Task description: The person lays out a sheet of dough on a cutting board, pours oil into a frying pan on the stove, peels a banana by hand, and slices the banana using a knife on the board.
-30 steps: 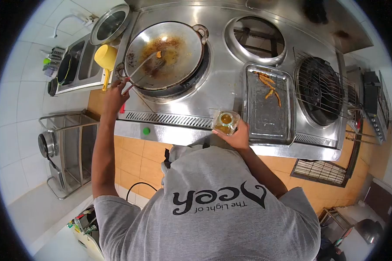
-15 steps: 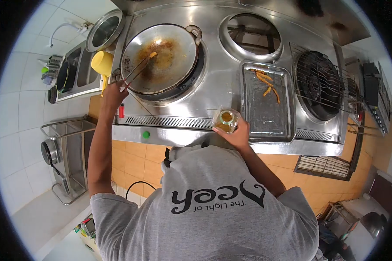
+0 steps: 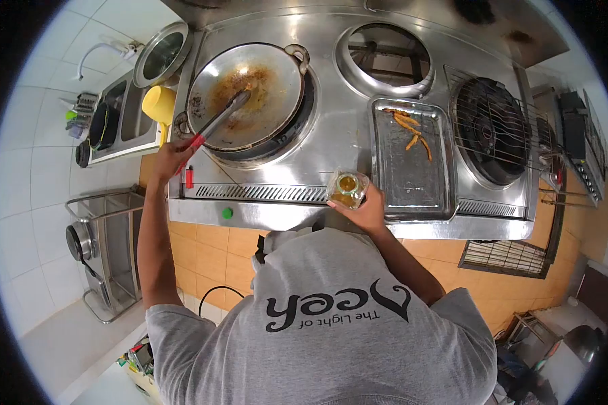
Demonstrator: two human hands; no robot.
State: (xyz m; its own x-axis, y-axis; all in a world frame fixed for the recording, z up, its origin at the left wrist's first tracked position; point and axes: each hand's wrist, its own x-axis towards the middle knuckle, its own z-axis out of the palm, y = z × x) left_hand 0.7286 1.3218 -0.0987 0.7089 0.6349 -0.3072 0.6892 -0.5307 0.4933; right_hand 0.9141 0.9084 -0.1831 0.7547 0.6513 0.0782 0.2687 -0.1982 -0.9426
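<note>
My left hand [image 3: 174, 159] is closed around the red handle of metal tongs [image 3: 219, 121]. The tongs reach over the wok [image 3: 213, 91], their tips near a small orange-brown piece [image 3: 248, 88]; whether they grip it I cannot tell. Brown residue and some oil coat the wok's inside. In my right hand [image 3: 368, 206] is a square clear glass jar [image 3: 348, 187] with yellowish-brown liquid, held upright over the stove's front edge. Just right of that hand lies a metal tray [image 3: 412, 185] with several orange-brown fried strips [image 3: 407, 125].
A red lighter [image 3: 189, 177] lies by the stove's front left. An uncovered burner ring [image 3: 344, 64] sits behind the tray, and a wire rack [image 3: 513, 115] covers the right burner. A yellow dipper [image 3: 159, 103] stands by the sink [image 3: 138, 111].
The tongs have turned and narrowed, their arms now close together instead of spread. My left hand has shifted slightly down and left. My right hand keeps the jar in nearly the same place.
</note>
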